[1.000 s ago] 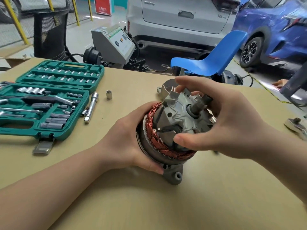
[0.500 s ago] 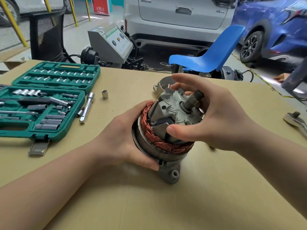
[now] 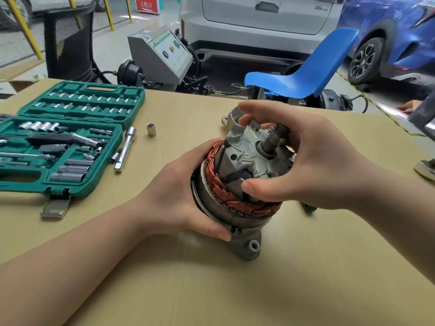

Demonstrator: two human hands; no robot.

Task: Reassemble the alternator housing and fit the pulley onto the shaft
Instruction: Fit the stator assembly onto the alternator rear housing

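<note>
**Two hands on a half-built alternator**

Two hands hold the work, and the alternator (image 3: 237, 184) serves as the landmark for everything else. It stands on its rear housing (image 3: 247, 245) on the tan table (image 3: 235, 290), tilted a little towards the right, with the mounting ear facing the camera.

The left hand (image 3: 179, 198) cups the alternator's left flank, fingers curled round the steel stator ring and thumb lying along the seam just above the ear. The right hand (image 3: 313, 161) arches over the top: its thumb presses the near side just above the copper windings (image 3: 226, 196), and its fingers curl round the far side of the rotor (image 3: 247, 156), close beside the bare shaft (image 3: 274, 140). No pulley sits on that shaft.

Judged from this, the step in hand is seating the rotor inside the stator; the front cover and pulley are not yet fitted. Just behind the alternator lies a grey cast piece (image 3: 231, 118), probably the front housing half. The next move likely calls for freeing the right hand to fetch it, lining its bore with the shaft and its ears with those below.

Left of the alternator lie a loose socket (image 3: 151, 129) and an extension bar (image 3: 124, 149); further left is the open green socket set (image 3: 70, 142). Beyond the table's far edge stands a blue chair (image 3: 310, 74).
</note>
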